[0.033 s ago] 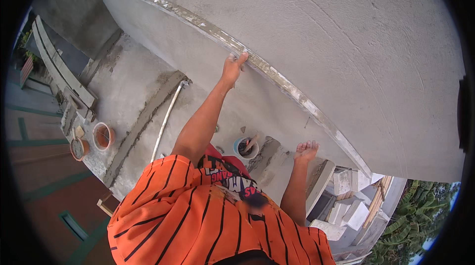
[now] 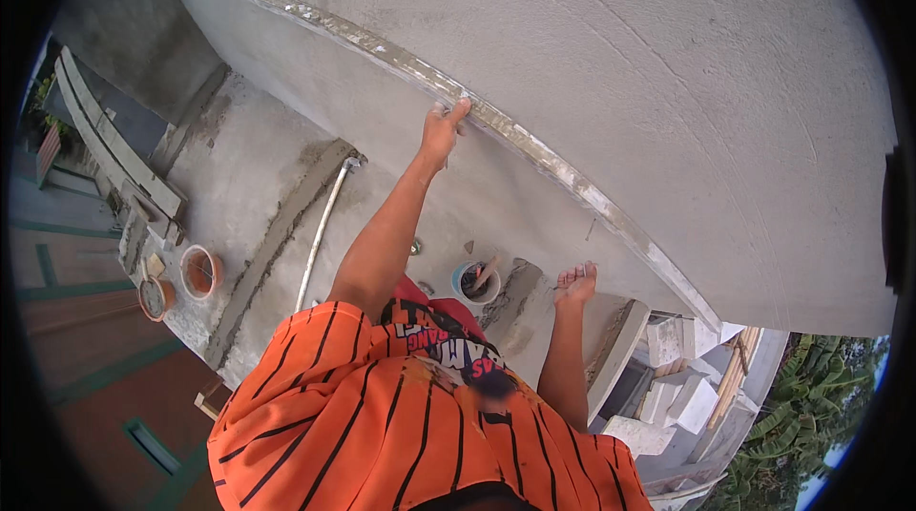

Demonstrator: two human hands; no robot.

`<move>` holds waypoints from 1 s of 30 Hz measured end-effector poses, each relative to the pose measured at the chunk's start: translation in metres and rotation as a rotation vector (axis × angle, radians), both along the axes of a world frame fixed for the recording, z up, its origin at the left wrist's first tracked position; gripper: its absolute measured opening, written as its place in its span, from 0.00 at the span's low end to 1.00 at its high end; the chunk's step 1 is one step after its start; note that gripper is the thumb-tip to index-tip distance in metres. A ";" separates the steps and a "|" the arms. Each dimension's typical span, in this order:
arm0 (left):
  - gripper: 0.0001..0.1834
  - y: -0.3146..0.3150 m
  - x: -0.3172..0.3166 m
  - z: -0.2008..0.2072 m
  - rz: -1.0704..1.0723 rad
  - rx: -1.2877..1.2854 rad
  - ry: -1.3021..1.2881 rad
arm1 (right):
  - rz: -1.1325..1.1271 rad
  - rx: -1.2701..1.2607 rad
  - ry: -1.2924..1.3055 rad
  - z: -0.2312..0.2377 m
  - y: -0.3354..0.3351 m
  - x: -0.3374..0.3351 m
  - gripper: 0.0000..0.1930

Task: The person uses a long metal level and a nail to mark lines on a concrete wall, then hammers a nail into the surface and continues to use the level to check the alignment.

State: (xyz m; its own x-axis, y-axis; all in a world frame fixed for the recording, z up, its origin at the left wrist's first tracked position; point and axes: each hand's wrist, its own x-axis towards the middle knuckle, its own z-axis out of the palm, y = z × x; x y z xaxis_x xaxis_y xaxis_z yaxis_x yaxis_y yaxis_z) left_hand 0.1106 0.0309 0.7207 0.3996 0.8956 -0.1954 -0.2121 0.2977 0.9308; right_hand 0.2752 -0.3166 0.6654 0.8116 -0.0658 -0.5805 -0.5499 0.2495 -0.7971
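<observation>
A long plasterer's straightedge point(image 2: 558, 167), smeared with white and grey mortar, runs diagonally against the grey plastered wall point(image 2: 697, 110). My left hand point(image 2: 442, 133) grips it near its middle, thumb over the upper edge and fingers curled below. My right hand point(image 2: 575, 284) is off the bar, below its right-hand part. Its palm faces up, fingers loosely bent and apart, with nothing seen in them. A thin nail-like piece point(image 2: 591, 229) sticks out from the wall between that hand and the bar.
Near my body a bucket point(image 2: 475, 283) holds dark mix and a tool. A white pipe point(image 2: 322, 232) crosses the floor beside a mortar strip. Two orange tubs point(image 2: 201, 271) and long boards point(image 2: 119, 144) stand at left. White blocks point(image 2: 692, 403) lie beyond the slab edge at right.
My right hand has shifted slightly left and up, and its fingers have bent inward. My left hand keeps its grip on the straightedge. The whole view has tilted slightly.
</observation>
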 end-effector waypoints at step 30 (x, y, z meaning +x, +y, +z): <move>0.21 0.001 0.013 -0.003 -0.020 -0.120 -0.117 | 1.201 -0.381 -0.590 0.064 0.234 -0.130 0.12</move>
